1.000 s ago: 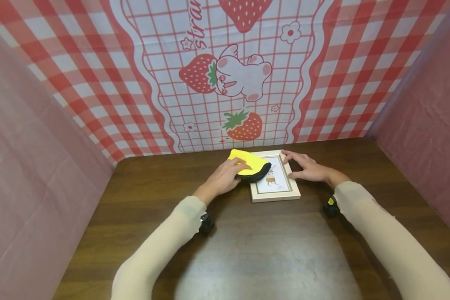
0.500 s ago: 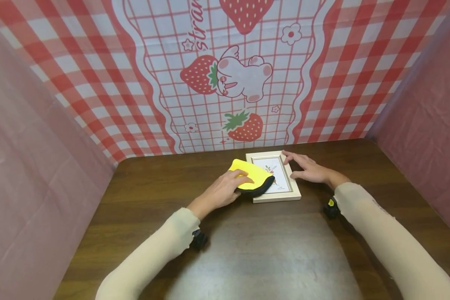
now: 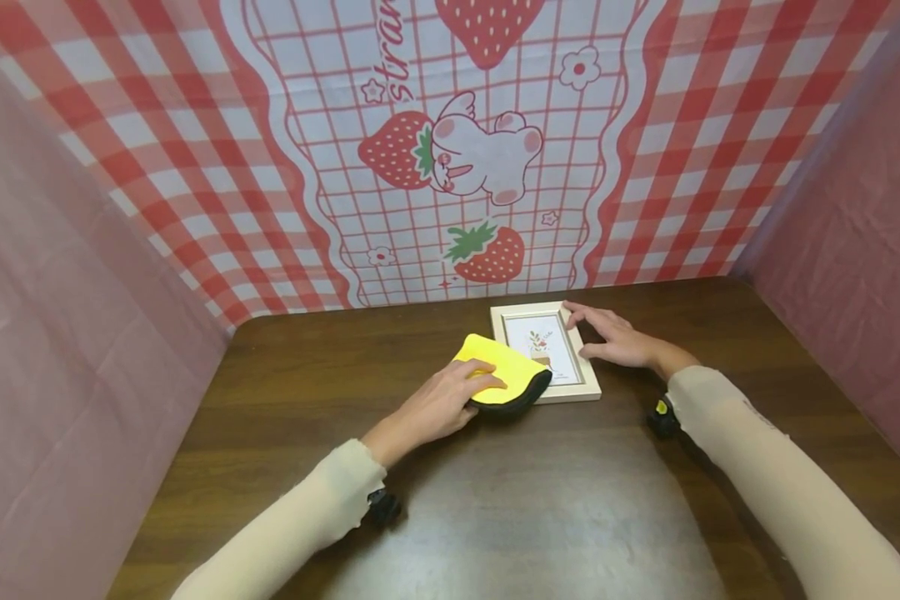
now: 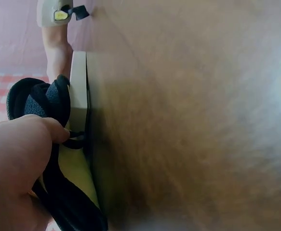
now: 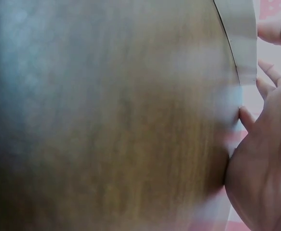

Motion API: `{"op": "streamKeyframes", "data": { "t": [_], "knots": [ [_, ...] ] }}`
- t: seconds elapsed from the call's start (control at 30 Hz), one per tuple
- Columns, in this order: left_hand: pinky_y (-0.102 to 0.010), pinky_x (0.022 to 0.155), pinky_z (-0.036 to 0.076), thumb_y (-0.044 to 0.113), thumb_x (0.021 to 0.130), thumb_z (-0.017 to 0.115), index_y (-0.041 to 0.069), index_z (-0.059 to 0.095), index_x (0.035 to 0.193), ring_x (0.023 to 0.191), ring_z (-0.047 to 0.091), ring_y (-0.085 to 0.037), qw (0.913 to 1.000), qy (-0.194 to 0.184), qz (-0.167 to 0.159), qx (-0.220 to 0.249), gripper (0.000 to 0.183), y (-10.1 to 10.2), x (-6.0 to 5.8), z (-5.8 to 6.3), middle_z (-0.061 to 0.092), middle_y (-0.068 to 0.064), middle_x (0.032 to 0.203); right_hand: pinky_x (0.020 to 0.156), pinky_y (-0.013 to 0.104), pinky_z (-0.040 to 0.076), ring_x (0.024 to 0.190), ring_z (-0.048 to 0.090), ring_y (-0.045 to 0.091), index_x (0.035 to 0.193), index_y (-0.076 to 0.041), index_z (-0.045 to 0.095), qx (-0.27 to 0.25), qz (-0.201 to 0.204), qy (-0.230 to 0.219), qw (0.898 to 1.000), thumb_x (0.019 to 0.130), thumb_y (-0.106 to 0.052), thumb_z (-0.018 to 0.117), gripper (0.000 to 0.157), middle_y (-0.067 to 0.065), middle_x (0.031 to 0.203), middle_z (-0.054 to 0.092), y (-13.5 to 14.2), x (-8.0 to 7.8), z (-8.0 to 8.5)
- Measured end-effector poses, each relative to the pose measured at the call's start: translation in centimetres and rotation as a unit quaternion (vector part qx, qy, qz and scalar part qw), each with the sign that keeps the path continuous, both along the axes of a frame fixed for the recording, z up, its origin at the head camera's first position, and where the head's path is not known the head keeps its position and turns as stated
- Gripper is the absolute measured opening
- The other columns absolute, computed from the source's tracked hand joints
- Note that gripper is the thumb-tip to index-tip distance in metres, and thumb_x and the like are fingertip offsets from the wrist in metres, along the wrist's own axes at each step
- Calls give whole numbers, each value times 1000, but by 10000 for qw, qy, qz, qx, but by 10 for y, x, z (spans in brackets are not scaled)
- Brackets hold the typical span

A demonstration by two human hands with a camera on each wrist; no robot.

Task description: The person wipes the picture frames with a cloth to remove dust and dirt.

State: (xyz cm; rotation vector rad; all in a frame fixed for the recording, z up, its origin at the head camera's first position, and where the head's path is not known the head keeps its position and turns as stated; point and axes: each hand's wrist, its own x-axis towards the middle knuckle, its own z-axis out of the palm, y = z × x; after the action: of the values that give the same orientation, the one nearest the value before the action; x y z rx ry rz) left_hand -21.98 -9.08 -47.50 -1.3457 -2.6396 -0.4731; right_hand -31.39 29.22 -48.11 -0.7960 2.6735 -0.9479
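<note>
In the head view my left hand (image 3: 442, 404) grips a folded yellow cloth (image 3: 495, 367) with a black edge. The cloth lies over the near left corner of a cream picture frame (image 3: 592, 385) that lies flat on the table. Its black and grey folds (image 4: 44, 101) bunch around the thumb in the left wrist view. A printed plant in a pot shows behind the pane, partly covered by the cloth. My right hand (image 3: 618, 340) rests with spread fingers against the frame's right side; the fingers (image 5: 270, 31) reach along the frame's edge (image 5: 244, 38) in the right wrist view.
The brown wooden table (image 3: 450, 517) reaches toward me. Right behind the frame hangs a red and white checked strawberry cloth backdrop (image 3: 487, 150). Pink curtains (image 3: 60, 333) close in both sides. A small black camera (image 3: 662, 417) sits at my right wrist.
My left hand has drawn the yellow cloth toward me over the frame, from its far left part to its near left corner. The right hand and the frame stay in place.
</note>
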Motion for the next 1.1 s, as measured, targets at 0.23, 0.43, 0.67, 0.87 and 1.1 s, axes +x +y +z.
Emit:
{"op": "streamKeyframes", "data": {
  "t": [0.23,0.43,0.67,0.87,1.1],
  "knots": [
    [-56,119,58,1,93,84,22,73,146,142,67,-33,10000,-80,10,27,58,0,5,-4,69,-13,155,128,87,13,168,24,55,134,-14,59,-113,-40,-102,9999,97,-19,74,40,24,187,25,0,2,3],
    [-52,120,58,3,95,83,30,69,151,145,65,-32,9999,-21,96,-89,64,2,-12,-27,65,-9,162,127,87,13,166,24,55,135,-15,58,-124,-32,-124,9998,97,-19,73,41,24,187,24,0,1,1],
    [-56,119,58,5,95,86,20,72,147,143,67,-36,9984,-190,307,-431,56,12,-10,5,66,-15,159,121,88,17,159,28,56,134,-21,57,-258,86,77,9996,97,-25,73,40,21,187,27,4,-2,-9],
    [-58,127,52,4,98,82,20,72,149,149,62,-38,9971,-467,500,-347,54,15,-39,-8,63,-15,162,123,87,15,160,29,54,132,-26,58,-322,77,141,9994,98,-28,74,37,17,188,27,5,-5,-15],
    [-51,124,56,15,100,82,33,67,155,148,65,-32,9963,-141,610,-589,60,18,-103,-58,63,-6,164,126,88,9,163,25,56,132,-26,58,-280,-43,-61,9996,98,-26,72,37,17,189,24,5,-4,-12]
  ]
}}
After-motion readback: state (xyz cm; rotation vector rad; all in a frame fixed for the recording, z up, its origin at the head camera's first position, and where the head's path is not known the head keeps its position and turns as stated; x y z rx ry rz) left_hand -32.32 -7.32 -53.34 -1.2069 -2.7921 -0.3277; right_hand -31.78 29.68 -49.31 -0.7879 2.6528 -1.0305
